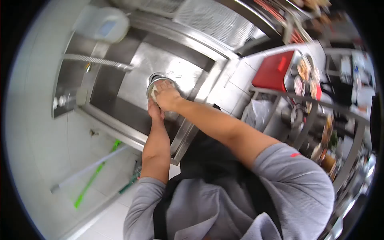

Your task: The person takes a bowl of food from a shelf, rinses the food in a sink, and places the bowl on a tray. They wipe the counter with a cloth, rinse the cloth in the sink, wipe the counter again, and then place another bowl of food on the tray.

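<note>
Over a steel sink [132, 86], both of my hands meet at a small round metal bowl [151, 87] held just above the drain. My left hand [156, 112] grips the bowl's near edge from below. My right hand [168, 96] presses down inside the bowl, with something white [154, 95] under its fingers, maybe a sponge or cloth; I cannot tell which. Most of the bowl is hidden by the right hand.
A metal faucet spout [100, 61] reaches over the sink from the left, with a white plastic jug [102, 24] behind it. A red board [274, 70] and plates of food [304, 72] sit on a counter to the right. Mop handles [96, 168] lean against the tiled wall.
</note>
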The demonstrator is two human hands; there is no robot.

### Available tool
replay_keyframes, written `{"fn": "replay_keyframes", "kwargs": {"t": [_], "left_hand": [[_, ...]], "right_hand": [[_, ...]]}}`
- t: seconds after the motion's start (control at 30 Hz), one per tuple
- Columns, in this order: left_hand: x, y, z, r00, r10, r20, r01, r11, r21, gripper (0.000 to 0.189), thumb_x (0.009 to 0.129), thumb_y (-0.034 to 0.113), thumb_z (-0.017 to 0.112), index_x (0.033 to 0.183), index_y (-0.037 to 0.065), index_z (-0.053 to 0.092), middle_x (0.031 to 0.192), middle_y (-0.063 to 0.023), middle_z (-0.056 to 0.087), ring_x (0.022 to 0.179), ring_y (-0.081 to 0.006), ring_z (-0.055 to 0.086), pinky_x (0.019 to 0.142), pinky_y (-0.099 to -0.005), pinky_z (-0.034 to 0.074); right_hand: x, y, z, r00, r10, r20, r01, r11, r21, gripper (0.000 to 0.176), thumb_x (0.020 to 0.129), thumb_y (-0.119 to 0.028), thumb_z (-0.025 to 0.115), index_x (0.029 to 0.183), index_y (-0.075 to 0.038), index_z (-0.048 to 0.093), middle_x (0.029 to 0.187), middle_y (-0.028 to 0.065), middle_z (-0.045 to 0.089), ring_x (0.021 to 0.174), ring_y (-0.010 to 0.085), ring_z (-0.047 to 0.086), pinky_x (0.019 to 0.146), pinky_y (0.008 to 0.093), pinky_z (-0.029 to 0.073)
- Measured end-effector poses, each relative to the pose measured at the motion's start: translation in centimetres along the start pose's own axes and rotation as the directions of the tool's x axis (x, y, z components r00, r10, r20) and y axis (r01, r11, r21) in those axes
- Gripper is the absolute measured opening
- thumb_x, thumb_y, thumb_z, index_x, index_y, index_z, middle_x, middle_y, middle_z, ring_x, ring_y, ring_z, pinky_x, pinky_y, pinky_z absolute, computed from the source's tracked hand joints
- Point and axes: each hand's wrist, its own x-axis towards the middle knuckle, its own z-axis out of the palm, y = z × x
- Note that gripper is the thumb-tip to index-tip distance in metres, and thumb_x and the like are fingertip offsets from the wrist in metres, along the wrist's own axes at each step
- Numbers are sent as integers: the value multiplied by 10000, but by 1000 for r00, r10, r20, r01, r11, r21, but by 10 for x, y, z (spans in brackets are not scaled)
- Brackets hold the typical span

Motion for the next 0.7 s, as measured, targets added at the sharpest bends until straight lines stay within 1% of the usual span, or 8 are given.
{"fn": "replay_keyframes", "kwargs": {"t": [0.1,0.17,0.3,0.4,0.5,0.57,0.63,0.7], "left_hand": [[51,-66,-35,879,90,468,-164,979,119,391,926,205,643,1274,50,560,1206,-61,623,1037,-201,631,844,-363,551],[52,-63,-23,869,-225,440,109,956,273,389,903,154,630,1265,22,572,1182,-116,639,964,-256,661,797,-382,586],[115,-72,-48,848,-505,158,298,703,646,406,860,52,612,1253,-22,550,1155,-184,639,939,-329,670,726,-457,615],[105,-44,-23,997,-42,-64,75,373,925,451,868,98,622,1294,-4,515,1068,-183,657,927,-318,659,803,-468,552],[21,8,43,990,11,140,-123,546,829,420,917,136,595,1311,13,517,986,-148,659,856,-269,657,750,-398,533],[-16,31,65,901,-43,433,-313,626,714,333,981,171,546,1276,18,560,918,-98,652,766,-215,628,661,-360,512],[-70,49,89,828,124,547,-533,479,697,264,1023,185,498,1177,18,632,847,-74,644,684,-156,566,590,-321,467],[-116,63,110,746,221,628,-663,335,669,253,1026,186,497,1104,6,657,803,-76,639,653,-151,539,576,-312,446]], "right_hand": [[-47,21,-17,925,-31,-378,72,993,96,348,782,-193,613,1037,26,704,1257,222,611,1226,314,559,1037,458,440],[-116,43,-52,719,-116,-685,115,992,-47,264,752,-193,637,965,-55,711,1217,159,635,1203,299,570,1058,404,424],[-248,105,-73,648,58,-760,-114,993,-22,236,756,-104,657,980,-29,671,1102,135,643,1086,304,594,987,426,464],[-371,144,-73,264,147,-953,-392,919,33,193,738,-23,631,927,-45,663,890,99,663,870,303,637,798,416,509],[-500,135,-86,-190,416,-889,-696,582,421,143,777,-40,639,897,-81,705,866,109,675,837,289,646,759,388,525],[-578,146,-72,-489,360,-794,-723,341,600,111,839,-73,609,887,-44,706,857,133,681,833,301,659,760,396,528],[-659,164,-55,-744,343,-574,-575,108,811,179,879,-147,586,937,-34,713,890,161,698,847,342,667,777,419,523],[-747,195,-22,-837,375,-399,-502,-233,833,246,889,-240,599,1000,-55,716,944,171,709,892,337,685,802,421,527]]}}
